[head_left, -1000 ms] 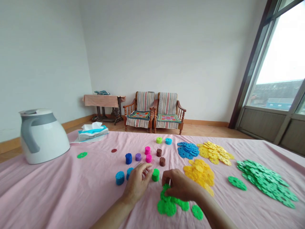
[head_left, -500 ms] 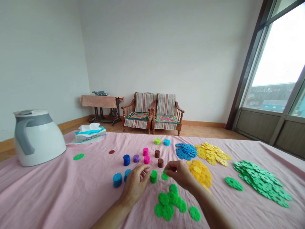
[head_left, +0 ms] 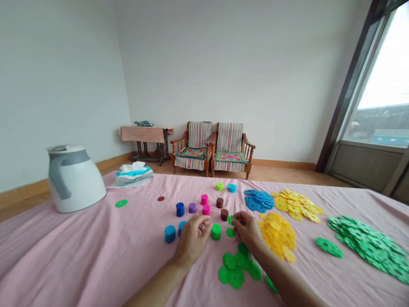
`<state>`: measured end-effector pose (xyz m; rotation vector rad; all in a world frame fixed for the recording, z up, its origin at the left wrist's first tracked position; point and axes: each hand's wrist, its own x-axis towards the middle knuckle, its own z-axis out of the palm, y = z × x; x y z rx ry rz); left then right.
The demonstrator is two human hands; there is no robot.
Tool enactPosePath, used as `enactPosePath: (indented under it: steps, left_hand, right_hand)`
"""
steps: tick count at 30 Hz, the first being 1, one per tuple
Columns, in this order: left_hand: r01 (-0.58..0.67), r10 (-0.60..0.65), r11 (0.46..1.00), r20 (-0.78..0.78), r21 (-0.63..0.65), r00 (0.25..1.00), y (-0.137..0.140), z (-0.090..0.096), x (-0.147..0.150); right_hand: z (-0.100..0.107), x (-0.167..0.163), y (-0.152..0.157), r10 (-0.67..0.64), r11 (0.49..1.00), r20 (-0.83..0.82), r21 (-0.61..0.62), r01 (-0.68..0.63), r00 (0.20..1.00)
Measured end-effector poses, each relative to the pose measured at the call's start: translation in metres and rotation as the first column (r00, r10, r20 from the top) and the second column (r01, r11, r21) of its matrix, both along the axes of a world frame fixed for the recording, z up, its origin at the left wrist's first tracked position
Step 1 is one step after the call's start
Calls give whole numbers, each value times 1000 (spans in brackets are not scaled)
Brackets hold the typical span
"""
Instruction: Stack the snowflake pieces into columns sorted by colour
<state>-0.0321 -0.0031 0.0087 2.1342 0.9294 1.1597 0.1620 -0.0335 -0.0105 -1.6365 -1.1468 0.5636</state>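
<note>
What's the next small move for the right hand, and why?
Probably move the right hand a little left and set its green disc on the matching green stack. The disc appears pinched at the fingertips, the stack stands between the hands, and the left hand is beside it, perhaps ready to steady it.

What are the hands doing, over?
Right hand pinching green disc. Left hand beside green stack, contact unclear. Another disc nearby; nothing covers the stack.
</note>
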Motion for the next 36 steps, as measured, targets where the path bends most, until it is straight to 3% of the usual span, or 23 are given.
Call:
enactPosePath:
  steps: [26,32,36]
  left_hand:
    - [28,-29,995,7,91,1000,-12,8,2]
    - [80,-80,991,-9,103,997,-23,17,4]
    - [105,-103,990,-23,96,994,-25,19,4]
  right_hand:
    - [4,17,-12,93,994,219,-80,-77,971]
    - [11,13,-25,231,972,268,-102,-211,935]
    - [9,4,-28,215,976,356,-61,-207,910]
